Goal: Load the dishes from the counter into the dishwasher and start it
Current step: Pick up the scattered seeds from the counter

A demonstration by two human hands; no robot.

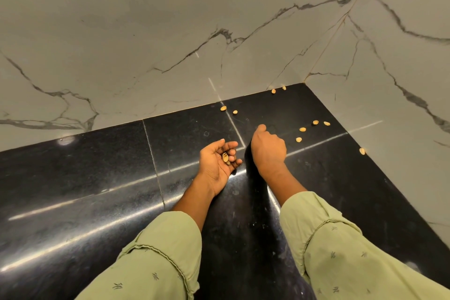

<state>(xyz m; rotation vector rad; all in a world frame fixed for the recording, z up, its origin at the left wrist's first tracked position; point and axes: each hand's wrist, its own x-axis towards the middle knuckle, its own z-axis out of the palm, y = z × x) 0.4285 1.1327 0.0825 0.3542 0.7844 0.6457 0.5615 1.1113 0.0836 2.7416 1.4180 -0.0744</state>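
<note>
Two green sleeves (155, 258) enter at 6 o'clock over the black counter (73, 190). Left hand (218, 161) lies palm up at centre, fingers curled round cupped shells (225, 157), at least two. Right hand (269, 148), just beside at 3 o'clock, shows knuckles up, fingers tucked under; its grasp cannot be told. Nine loose shells (302, 129) scatter from 12 to 3 o'clock, toward marble walls (146, 44) bounding the counter's rear and right edges. Open surface runs toward 9 o'clock.
</note>
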